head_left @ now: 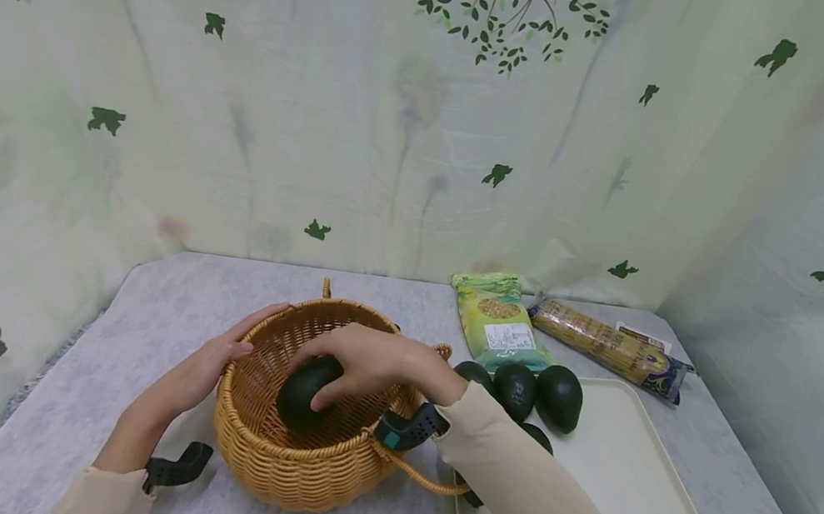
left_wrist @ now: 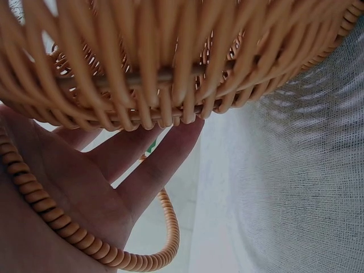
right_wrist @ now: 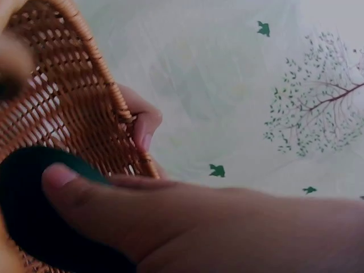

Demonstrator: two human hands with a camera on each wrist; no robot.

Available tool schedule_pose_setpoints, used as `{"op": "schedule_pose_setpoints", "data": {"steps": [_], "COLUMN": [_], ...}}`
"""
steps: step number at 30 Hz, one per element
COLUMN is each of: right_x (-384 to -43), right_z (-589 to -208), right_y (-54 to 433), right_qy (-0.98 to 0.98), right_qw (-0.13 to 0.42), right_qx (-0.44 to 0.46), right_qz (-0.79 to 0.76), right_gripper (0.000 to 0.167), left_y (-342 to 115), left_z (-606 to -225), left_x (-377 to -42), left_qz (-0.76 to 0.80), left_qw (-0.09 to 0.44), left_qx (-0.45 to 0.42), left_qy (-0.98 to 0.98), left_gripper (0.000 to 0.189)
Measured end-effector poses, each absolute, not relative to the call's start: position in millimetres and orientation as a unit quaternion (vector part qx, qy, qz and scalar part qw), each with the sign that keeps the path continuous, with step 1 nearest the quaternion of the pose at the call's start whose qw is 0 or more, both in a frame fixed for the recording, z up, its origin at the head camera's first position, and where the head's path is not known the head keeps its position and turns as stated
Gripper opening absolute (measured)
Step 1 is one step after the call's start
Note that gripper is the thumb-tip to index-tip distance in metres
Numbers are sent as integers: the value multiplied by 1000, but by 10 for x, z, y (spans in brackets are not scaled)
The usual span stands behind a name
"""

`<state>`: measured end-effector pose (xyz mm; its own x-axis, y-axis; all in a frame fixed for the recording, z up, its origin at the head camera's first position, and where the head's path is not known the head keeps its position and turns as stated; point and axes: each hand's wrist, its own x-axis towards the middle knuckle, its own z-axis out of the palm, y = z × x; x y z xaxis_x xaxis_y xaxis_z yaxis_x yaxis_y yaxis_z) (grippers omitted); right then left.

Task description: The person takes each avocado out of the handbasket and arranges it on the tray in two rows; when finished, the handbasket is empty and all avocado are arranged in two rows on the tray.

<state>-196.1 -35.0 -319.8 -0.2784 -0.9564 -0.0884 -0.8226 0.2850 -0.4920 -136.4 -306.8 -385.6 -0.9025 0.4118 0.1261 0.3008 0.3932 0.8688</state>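
A round wicker basket [head_left: 298, 480] stands on the table in front of me. My right hand [head_left: 363, 361] reaches down inside it and grips a dark green avocado [head_left: 303, 392]. Up close in the right wrist view, the thumb presses against the side of that avocado [right_wrist: 34, 199]. My left hand [head_left: 208, 365] holds the basket's left rim, thumb over the edge and fingers along the outside. The left wrist view has those fingers [left_wrist: 153, 176] against the woven wall, with a beaded handle [left_wrist: 85, 242] lying across the palm.
Several avocados [head_left: 559, 398] lie at the left side of a cream tray [head_left: 630, 473], partly behind my right forearm. Behind them lie a green-yellow bag [head_left: 503, 321] and a long packet that looks like dry noodles [head_left: 606, 344]. A printed cloth wall encloses the table [head_left: 175, 291].
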Motion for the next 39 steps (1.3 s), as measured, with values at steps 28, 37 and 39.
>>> {"op": "schedule_pose_setpoints", "data": {"steps": [28, 37, 39], "right_x": [-1862, -1840, -1835], "right_z": [-3138, -3157, -3154], "right_y": [-25, 42, 57], "right_qy": [774, 766, 773], "right_qw": [125, 128, 120], "right_qx": [-528, -502, -493], "right_qz": [-326, -381, -382], "right_gripper": [52, 58, 59], "left_y": [-3087, -3066, -3064], "left_z": [-3880, -3867, -3862], "left_x": [-1384, -1382, -1381], "left_qz": [500, 500, 498], "left_qw": [53, 53, 52], "left_qx": [211, 210, 209], "left_qy": [838, 838, 840], "left_gripper": [57, 57, 57]}}
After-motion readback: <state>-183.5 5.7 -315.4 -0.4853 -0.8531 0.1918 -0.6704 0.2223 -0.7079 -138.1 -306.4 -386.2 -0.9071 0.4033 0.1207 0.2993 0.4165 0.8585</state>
